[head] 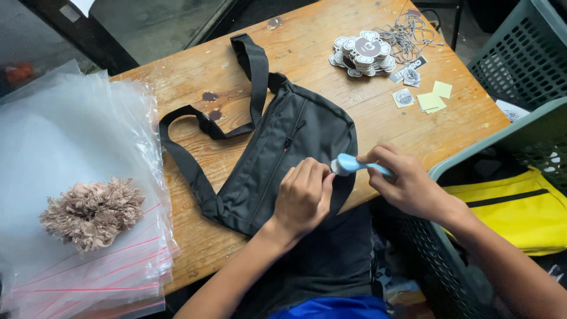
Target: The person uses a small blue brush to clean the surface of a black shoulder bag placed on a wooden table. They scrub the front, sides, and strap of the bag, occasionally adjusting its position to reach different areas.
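Note:
A black sling bag (277, 150) with a long strap (195, 130) lies on a wooden table (236, 71). My left hand (303, 198) rests curled on the bag's lower right part, fingers pinching its fabric. My right hand (407, 180) holds a light blue handled tool (354, 165), its whitish tip touching the bag's edge right beside my left fingers.
A stack of clear plastic bags (77, 147) lies at the left with a beige shredded-paper clump (91, 212) on top. At the far right of the table sit round stickers (363, 53), cords (407, 32) and yellow notes (434, 97). Green crates (520, 53) stand at the right; one holds a yellow bag (520, 207).

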